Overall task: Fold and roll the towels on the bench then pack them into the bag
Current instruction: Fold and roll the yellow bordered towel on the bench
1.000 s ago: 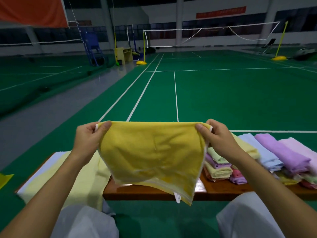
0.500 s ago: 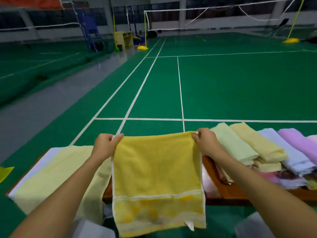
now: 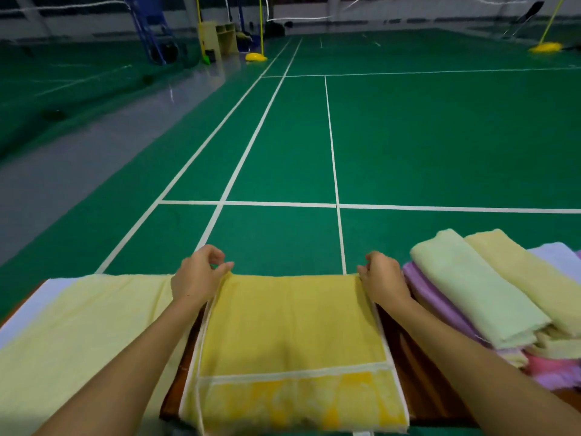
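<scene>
While the person leans over the bench, a yellow towel lies spread flat across the middle of it, its far edge along the bench's far edge and its near end hanging just over the near edge. That near end carries a pale stripe and a brighter patterned band. The left hand pinches the towel's far left corner between thumb and curled fingers. The right hand grips the far right corner in the same way, so the two hands sit well apart, one at each far corner. Toward the left end of the bench a paler yellow towel lies open and flat, just beside the left forearm, over something white that shows at its far left. At the right end a pile of folded towels is stacked, light green and pale yellow on top, purple and pink beneath. Beyond the bench stretches a green court floor with white lines.
</scene>
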{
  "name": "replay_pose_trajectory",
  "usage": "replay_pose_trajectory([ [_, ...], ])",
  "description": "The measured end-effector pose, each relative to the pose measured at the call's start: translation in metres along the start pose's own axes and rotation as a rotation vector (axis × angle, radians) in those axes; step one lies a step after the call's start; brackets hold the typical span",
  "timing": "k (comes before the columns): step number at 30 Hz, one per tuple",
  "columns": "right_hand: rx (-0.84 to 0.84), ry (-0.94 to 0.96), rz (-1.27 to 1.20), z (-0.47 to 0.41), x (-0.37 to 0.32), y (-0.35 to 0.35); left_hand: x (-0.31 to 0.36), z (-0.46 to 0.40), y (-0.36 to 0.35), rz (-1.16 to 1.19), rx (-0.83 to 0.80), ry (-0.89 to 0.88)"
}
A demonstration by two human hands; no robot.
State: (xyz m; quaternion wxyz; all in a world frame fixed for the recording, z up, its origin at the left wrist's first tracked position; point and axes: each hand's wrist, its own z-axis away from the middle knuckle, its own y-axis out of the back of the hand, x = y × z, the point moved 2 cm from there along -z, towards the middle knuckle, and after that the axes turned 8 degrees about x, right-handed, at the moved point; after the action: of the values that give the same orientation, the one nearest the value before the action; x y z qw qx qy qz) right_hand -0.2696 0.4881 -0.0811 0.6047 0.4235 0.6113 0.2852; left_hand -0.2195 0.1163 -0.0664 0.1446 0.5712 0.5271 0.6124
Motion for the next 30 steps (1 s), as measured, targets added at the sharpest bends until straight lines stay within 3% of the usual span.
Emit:
replay_pose_trajectory([
  [5,-0.08,0.031,0.115,0.038,0.018,0.024,0.022,0.028,0.012,0.137,-0.13,-0.09],
  [13,-0.408,-0.188,-0.22,0.09,0.036,0.046,0.074,0.108,0.021,0.318,-0.305,-0.242],
  [20,-0.427,0.078,-0.354,0.11,0.021,0.046,0.108,0.146,0.001,0.231,-0.477,-0.495],
  [25,-0.478,0.226,-0.411,0.12,0.006,0.036,0.117,0.144,-0.009,0.145,-0.719,-0.653],
  [30,-0.418,0.095,-0.581,0.12,0.007,0.026,0.117,0.133,-0.018,0.138,-0.785,-0.625],
])
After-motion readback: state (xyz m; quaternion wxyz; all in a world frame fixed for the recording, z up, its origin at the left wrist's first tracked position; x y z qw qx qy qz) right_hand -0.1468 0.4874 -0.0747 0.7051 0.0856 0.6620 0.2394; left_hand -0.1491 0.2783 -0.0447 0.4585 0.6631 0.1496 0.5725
